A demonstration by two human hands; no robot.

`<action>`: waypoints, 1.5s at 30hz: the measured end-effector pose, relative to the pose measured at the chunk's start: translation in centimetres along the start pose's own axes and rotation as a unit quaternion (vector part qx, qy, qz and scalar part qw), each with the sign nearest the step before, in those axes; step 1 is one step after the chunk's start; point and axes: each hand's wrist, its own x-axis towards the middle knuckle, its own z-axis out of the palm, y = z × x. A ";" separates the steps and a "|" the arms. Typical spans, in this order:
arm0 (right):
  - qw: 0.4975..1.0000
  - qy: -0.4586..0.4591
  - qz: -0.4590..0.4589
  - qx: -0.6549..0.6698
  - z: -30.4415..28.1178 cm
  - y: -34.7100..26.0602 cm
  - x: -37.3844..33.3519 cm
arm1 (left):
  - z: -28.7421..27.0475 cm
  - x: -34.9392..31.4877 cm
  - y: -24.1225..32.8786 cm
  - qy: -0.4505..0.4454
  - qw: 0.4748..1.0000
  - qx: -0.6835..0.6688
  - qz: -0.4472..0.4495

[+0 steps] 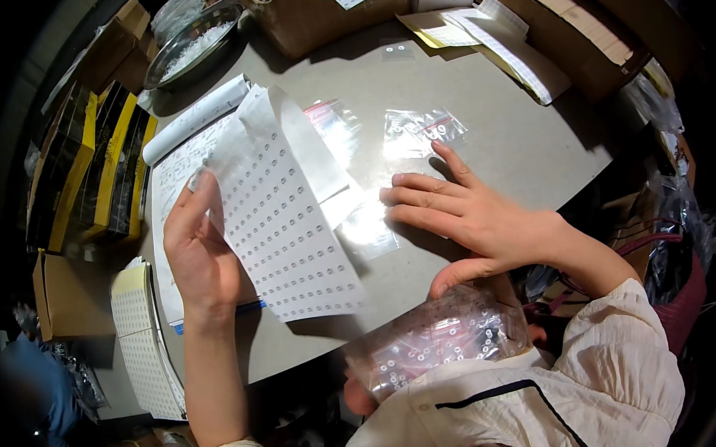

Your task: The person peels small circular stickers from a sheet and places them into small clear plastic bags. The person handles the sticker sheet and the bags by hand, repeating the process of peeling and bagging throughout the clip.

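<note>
My left hand [201, 259] grips a white sheet of small round stickers [288, 228] between thumb and fingers, its lower end hanging tilted over the table. A tiny shiny thing shows at the thumb tip, too small to name. My right hand [478, 219] is spread open, palm down, just above or on the tabletop. Beyond its index finger are small clear zip bags [410, 133] with little white rings in them. Another clear bag [369, 233] lies left of its fingers, partly behind the sheet. On my lap rests a large clear bag [441, 342] of similar small packets.
Under my left hand is a clipboard with written papers [180, 165]. More sticker sheets [146, 338] lie at the table's left edge. A metal bowl of white bits [196, 48] and a cardboard box [302, 20] stand at the back. Papers [486, 36] lie far right.
</note>
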 end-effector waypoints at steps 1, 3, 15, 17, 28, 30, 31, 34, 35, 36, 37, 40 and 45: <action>1.000 0.010 0.006 -0.014 0.1 0.0 0.1 | 0.0 -0.1 0.0 -0.004 1.000 0.007 0.000; 0.995 0.062 0.041 -0.061 0.4 -0.2 0.4 | 0.2 0.0 0.0 0.010 1.000 0.027 0.012; 0.980 0.096 0.147 -0.093 -0.6 0.1 -1.9 | 0.7 -0.5 0.2 -0.011 0.999 0.033 0.015; 0.983 0.091 0.141 -0.078 -0.4 -0.2 -3.0 | 1.0 -0.6 0.2 -0.008 0.999 0.034 0.020; 0.974 0.165 0.155 -0.021 -0.4 2.0 -1.6 | 1.2 -0.6 0.2 0.007 0.997 0.067 0.045; 0.984 0.135 0.116 0.014 -1.1 2.2 -1.2 | 0.9 -0.4 0.1 0.013 0.998 0.044 0.035; 0.984 0.113 0.114 0.074 -2.0 2.3 -0.8 | 0.7 -0.4 0.1 0.016 0.999 0.033 0.030; 0.981 0.156 0.101 0.059 -3.2 5.2 1.4 | 0.7 -0.3 -0.1 0.004 0.999 0.033 0.032; 0.978 0.179 0.103 0.039 -3.4 7.1 2.4 | 1.0 -0.1 -0.2 0.000 0.999 0.028 0.035; 0.975 0.179 0.130 0.024 -3.0 9.3 3.8 | 1.1 -0.2 0.1 0.002 0.999 0.028 0.043; 0.978 0.153 0.144 -0.001 -2.6 11.7 5.1 | 1.0 -0.3 0.3 0.006 0.998 0.027 0.051; 0.975 0.066 0.199 -0.075 -0.5 16.9 7.0 | 0.6 0.4 0.7 0.034 0.998 0.010 0.058; 0.985 0.030 0.160 -0.054 0.2 13.2 4.1 | -0.4 1.0 1.6 0.050 0.995 -0.036 0.081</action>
